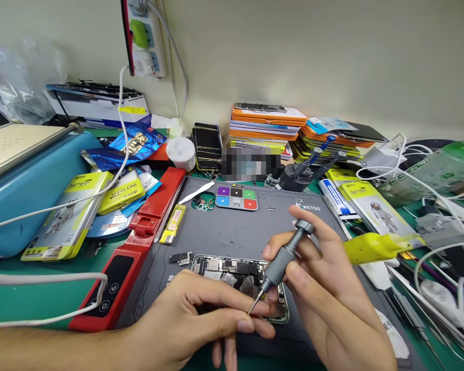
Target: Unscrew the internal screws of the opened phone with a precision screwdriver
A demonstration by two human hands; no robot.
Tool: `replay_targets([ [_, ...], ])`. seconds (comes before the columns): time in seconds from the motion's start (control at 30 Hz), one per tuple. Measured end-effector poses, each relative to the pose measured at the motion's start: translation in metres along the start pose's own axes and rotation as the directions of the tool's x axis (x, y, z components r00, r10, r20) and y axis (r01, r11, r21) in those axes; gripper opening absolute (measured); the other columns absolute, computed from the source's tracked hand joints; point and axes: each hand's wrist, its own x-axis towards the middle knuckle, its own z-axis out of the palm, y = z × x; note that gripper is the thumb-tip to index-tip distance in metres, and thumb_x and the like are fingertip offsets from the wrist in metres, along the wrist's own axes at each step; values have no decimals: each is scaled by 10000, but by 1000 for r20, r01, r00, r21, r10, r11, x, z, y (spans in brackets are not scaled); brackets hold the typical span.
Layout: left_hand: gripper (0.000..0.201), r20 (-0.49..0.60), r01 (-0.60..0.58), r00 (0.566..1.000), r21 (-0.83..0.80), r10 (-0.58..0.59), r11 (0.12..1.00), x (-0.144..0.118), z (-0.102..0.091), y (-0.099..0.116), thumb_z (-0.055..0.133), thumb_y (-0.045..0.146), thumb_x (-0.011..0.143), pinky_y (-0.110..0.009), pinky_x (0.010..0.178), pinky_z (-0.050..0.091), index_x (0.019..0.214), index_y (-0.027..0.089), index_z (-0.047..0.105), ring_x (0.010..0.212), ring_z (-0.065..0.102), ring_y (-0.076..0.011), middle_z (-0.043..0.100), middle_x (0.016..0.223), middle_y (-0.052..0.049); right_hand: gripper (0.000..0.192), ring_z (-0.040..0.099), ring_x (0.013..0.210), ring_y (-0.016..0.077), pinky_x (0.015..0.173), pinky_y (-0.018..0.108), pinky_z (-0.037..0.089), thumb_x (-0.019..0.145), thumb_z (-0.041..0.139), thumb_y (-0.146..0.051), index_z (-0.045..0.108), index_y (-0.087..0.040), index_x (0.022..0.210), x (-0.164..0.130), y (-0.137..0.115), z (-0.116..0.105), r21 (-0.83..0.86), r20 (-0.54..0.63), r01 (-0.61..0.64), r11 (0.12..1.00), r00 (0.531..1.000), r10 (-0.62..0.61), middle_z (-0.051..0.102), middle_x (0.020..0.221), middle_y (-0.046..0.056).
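My right hand (325, 288) grips a grey precision screwdriver (280, 265), with the index finger up at its cap and the thumb along the knurled handle. The driver slants down to the left, its thin tip meeting the fingertips of my left hand (201, 314). Those left fingers are pinched together at the tip; whatever they hold is too small or hidden to make out. Beneath both hands lies an opened phone (226, 265) with its inner boards showing, partly covered by the hands. A small dark metal part (180, 257) rests just left of the phone.
A grey work mat (232, 226) carries a magnetic screw tray (236, 198) and a yellow-labelled battery (172, 224). Along the left runs a red device (118, 278) with a white cable. Screwdrivers stand in a black holder (294, 178); a yellow bottle (371, 247) and tweezers (410, 314) lie right.
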Motion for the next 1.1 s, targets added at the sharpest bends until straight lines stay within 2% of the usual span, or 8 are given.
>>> replay_targets([
  [0.17,229,35,5,999,52,-7,999,-1,-3,-4,815,312,995,-121,584,544,1212,263,868,589,754,-82,880,1033,-103,475,657,599,119,532,236,610,964,724,-345,633,-364,1430,10,-8,-1,206,-126,-115,972,982,143,729,998,25],
  [0.27,194,146,-184,978,285,147,941,-2,-5,-8,802,315,1012,-178,675,606,1117,179,892,713,821,-159,880,937,-120,530,659,634,119,553,228,612,914,774,-337,642,-322,1428,19,-11,-4,211,-230,-98,973,962,147,737,1002,32],
  [0.37,196,348,-485,870,468,351,739,-2,-8,-11,717,239,1072,-197,815,617,1126,140,876,879,855,-198,882,993,-116,536,658,618,124,544,247,615,929,770,-355,617,-331,1442,22,-11,-5,97,-227,-90,991,968,110,751,1028,33],
  [0.47,262,507,-654,755,538,415,532,1,-13,-16,619,247,1123,-227,793,604,1109,97,834,848,850,-212,877,973,-113,481,670,626,124,575,253,635,985,729,-348,599,-360,1447,19,-6,-2,-153,-197,49,987,977,-79,759,1024,21],
  [0.6,291,632,-748,663,575,400,331,7,-18,-22,564,283,1148,-266,718,579,1123,98,787,821,832,-212,864,951,-78,499,729,780,143,697,268,676,1054,650,-274,525,-410,1518,13,7,17,-503,-57,288,815,930,-363,752,1112,22],
  [0.83,197,636,-702,712,662,298,264,10,-22,-40,649,257,1085,-326,962,621,1185,200,808,1030,823,-278,867,1080,-72,750,717,1128,193,839,339,690,1028,548,-36,337,-377,1661,22,45,45,-566,361,556,609,831,-423,657,1309,71],
  [0.97,150,559,-627,779,702,285,337,16,-26,-70,684,288,1041,-270,826,659,1021,289,832,890,836,-234,871,978,-31,794,688,1150,186,872,349,676,1019,536,1,307,-381,1676,24,60,48,-584,365,555,593,831,-419,619,1365,78],
  [1.1,128,529,-603,798,715,289,355,25,-27,-91,711,331,1017,-282,738,676,961,324,825,858,841,-244,874,978,-25,787,684,1124,184,921,381,667,1019,543,-5,311,-377,1672,23,64,48,-612,340,531,586,846,-411,623,1342,71],
])
